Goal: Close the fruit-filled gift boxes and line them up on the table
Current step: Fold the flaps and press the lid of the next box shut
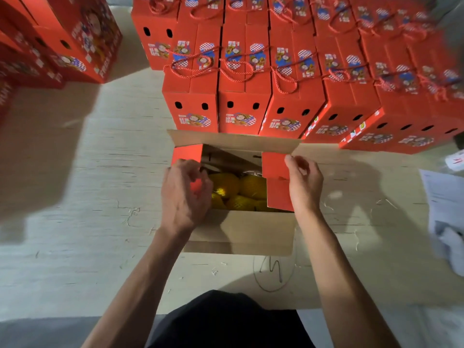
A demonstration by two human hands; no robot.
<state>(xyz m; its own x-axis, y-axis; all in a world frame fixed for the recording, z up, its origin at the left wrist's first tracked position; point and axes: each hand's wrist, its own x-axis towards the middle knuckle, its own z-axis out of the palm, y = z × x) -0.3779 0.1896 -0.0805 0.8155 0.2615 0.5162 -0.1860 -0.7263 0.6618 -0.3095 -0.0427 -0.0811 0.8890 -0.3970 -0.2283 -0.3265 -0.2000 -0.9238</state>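
Two hands work on our open box (241, 229): left hand (184, 194) grips the left flap (187, 153), right hand (305, 183) pinches the right flap (275, 167) over yellow fruit (238, 189).

An open box (238, 229) sits at the centre of the frame on the worktop (100, 172), with fruit (233, 189) inside it. The left hand (184, 194) lies on its left flap, the right hand (305, 183) on its right flap. Just behind it, rows of closed boxes (276, 79) fill the upper centre and upper right. More boxes (62, 38) stand at upper left. Papers (444, 197) lie at the right edge.
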